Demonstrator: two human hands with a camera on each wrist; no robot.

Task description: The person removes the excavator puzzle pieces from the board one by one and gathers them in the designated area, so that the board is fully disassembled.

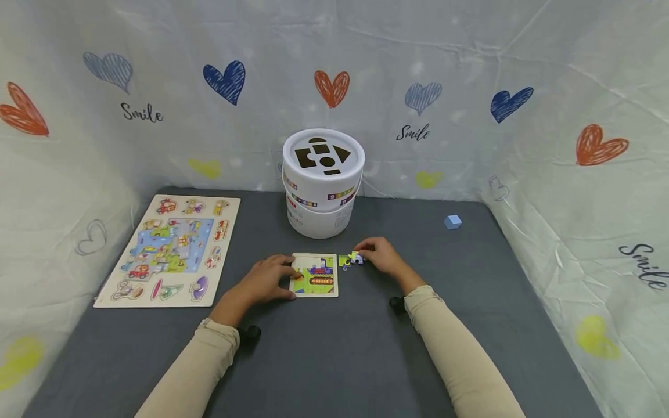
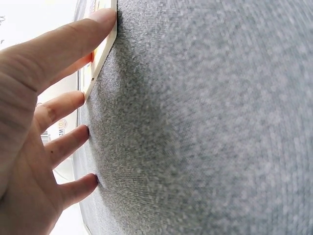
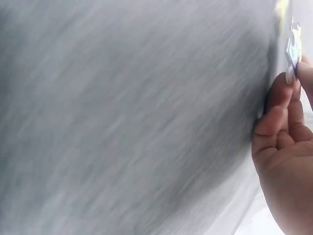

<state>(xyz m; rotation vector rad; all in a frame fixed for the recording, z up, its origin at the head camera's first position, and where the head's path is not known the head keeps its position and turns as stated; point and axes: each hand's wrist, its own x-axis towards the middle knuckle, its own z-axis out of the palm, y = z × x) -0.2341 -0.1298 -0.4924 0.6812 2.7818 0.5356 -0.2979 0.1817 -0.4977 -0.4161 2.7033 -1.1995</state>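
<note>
A small square jigsaw board [image 1: 315,295] with a pale rim lies on the table, part-filled with picture pieces of a purple and orange tracked vehicle. My left hand [image 1: 265,280] rests at its left side, thumb on the near edge [image 2: 108,36], index finger reaching onto the picture. The other fingers [image 2: 71,144] are spread, their tips on the cloth. Right of the board, my right hand [image 1: 385,256] pinches a jigsaw piece [image 3: 294,46] between thumb and fingers, raised on its edge. A green piece [image 1: 343,260] lies beside it, partly covered in the head view.
A white bucket [image 1: 322,217] with shape holes in its lid stands behind the board. To the left lies a large wooden picture puzzle [image 1: 218,278]. A blue block [image 1: 452,222] sits at the back right. Printed cloth walls enclose the grey table [image 1: 324,360].
</note>
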